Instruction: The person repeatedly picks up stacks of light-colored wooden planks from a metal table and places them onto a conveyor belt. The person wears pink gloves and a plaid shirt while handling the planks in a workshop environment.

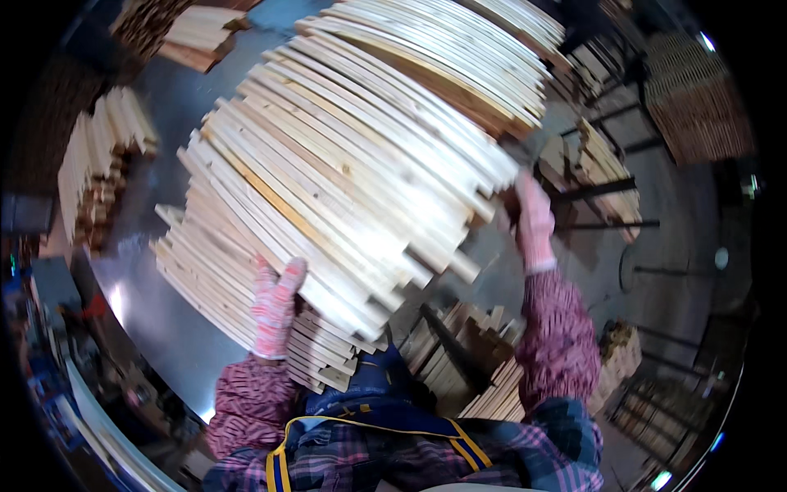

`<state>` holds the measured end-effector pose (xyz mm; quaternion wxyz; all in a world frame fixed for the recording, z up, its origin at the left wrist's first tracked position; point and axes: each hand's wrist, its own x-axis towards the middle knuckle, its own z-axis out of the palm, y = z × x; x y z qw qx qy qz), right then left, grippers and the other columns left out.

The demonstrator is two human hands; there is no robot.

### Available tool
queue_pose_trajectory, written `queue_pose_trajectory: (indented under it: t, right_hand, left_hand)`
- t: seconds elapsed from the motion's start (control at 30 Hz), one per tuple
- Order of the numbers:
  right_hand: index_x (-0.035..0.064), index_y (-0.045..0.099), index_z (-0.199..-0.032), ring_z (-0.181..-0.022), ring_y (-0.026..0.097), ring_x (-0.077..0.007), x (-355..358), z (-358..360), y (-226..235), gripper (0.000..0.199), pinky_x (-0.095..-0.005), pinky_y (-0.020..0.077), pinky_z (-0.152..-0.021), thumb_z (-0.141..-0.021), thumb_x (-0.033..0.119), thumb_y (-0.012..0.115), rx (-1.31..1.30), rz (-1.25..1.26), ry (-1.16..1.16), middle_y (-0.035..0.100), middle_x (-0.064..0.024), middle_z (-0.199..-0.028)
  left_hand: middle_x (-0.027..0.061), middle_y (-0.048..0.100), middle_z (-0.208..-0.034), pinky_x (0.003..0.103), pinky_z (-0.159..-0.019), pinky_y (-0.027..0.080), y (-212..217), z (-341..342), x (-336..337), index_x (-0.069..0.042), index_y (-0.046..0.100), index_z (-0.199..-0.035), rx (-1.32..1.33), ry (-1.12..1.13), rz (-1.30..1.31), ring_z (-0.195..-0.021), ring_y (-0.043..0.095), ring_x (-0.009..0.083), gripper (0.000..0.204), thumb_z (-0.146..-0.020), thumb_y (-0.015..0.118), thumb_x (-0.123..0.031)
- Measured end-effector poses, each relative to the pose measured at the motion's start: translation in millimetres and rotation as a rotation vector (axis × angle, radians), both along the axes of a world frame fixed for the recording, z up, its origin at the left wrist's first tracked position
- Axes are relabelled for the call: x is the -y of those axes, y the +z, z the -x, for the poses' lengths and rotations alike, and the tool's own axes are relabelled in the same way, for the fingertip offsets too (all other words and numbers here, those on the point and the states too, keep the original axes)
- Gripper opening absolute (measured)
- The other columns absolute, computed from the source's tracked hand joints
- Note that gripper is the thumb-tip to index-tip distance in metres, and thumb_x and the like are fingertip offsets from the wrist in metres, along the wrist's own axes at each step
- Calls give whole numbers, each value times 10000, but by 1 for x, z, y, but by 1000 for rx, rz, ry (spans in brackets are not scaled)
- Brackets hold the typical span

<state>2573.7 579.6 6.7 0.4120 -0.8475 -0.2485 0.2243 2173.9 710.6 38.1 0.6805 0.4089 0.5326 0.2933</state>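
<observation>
A big tilted stack of pale wooden slats (361,156) fills the middle of the view, resting on a shiny metal table (164,312). My left hand (275,307), in a pink patterned glove, presses flat against the near side of the stack. My right hand (533,225), in the same kind of glove, grips the far right edge of the slats near their ends. Both sleeves are pink plaid. Slat ends jut out unevenly between my two hands.
Another pile of slats (102,164) stands at the left of the table. More cut wood (475,361) lies below the stack near my body. Stacked boards on dark metal racks (607,172) stand at the right, and further piles (197,33) sit at the top left.
</observation>
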Motion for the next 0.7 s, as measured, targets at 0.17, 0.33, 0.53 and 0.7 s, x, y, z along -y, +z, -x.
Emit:
queue_pose_trajectory:
  t: [0.17, 0.33, 0.53, 0.7]
  right_hand:
    - [60, 692, -1101, -706, 620, -118, 21, -5, -22, 440, -267, 498, -678, -939, 454, 581, -168, 293, 228, 670, -54, -852]
    - [38, 693, -1137, -856, 619, -94, -139, -29, 5, 442, -235, 469, -773, -945, 425, 598, 161, -131, 430, 699, -30, -949]
    - [39, 426, -1399, -1070, 580, -194, -199, 39, -45, 373, -312, 480, -936, -1038, 133, 412, -1051, -353, 449, 571, -113, -1225]
    - [-10, 459, -1365, -1105, 593, -321, -118, 146, 93, 594, -441, 489, -958, -907, 360, 543, -899, -38, 410, 589, -180, -1245]
  left_hand:
    - [116, 590, -1235, 290, -940, 463, -83, 64, -32, -32, 291, -1487, -150, -92, -114, -1086, 575, 197, 795, -862, 723, -267]
    - [174, 401, -1460, 359, -1095, 347, -87, 40, -37, -77, 279, -1505, -64, 425, -373, -1320, 414, 240, 705, -899, 639, -46]
    - [195, 261, -1536, 342, -1125, 302, -93, 19, -45, -15, 98, -1525, 243, 678, -259, -1405, 301, 266, 961, -833, 744, -182]
    - [208, 240, -1560, 310, -1178, 148, -43, 46, -68, -1, 113, -1527, 120, 119, -93, -1449, 211, 266, 1038, -773, 752, -319]
